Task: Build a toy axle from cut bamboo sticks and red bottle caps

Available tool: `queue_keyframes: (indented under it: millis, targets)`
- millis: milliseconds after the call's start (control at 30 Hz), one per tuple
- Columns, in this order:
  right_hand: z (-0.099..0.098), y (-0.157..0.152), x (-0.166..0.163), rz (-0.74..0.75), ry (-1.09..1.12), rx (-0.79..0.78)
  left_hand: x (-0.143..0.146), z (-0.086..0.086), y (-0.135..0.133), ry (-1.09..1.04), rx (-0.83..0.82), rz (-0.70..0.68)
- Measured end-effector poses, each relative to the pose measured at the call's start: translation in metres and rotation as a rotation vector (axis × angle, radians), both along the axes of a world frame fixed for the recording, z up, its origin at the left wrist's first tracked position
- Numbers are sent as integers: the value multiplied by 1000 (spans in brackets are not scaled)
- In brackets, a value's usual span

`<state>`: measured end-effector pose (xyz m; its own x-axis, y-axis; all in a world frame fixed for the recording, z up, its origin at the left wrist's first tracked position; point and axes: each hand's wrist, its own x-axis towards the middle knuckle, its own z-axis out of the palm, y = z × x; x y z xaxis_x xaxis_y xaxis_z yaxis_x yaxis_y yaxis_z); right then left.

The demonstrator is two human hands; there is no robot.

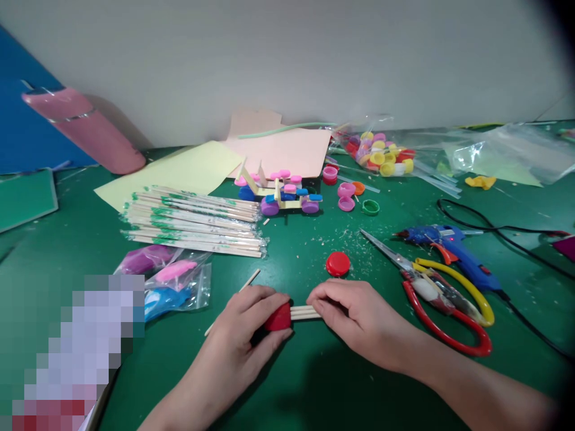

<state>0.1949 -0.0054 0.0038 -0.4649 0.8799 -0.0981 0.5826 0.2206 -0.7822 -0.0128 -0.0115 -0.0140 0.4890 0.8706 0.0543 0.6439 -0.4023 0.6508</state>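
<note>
My left hand [245, 326] is closed around a red bottle cap [278, 318] near the front of the green table [314, 383]. Short wooden sticks [304, 312] run from that cap to my right hand [354, 314], whose fingers pinch their other end. A second red cap [338, 264] lies loose just behind my right hand. A single thin stick [249, 281] lies on the table by my left hand.
Scissors with red and yellow handles [442, 299] and a blue glue gun [453, 248] with its cord lie to the right. A pile of wrapped chopsticks [197, 224], a small cap-wheeled model [283, 194], loose caps [348, 197], bagged caps [381, 152], paper sheets and a pink bottle [85, 129] sit behind.
</note>
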Motion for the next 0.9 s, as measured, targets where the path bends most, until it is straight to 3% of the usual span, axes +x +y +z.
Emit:
queue_keyframes:
  millis: [900]
  targets:
    - [2, 1, 3, 28, -19, 12, 2, 7, 1, 7, -33, -1]
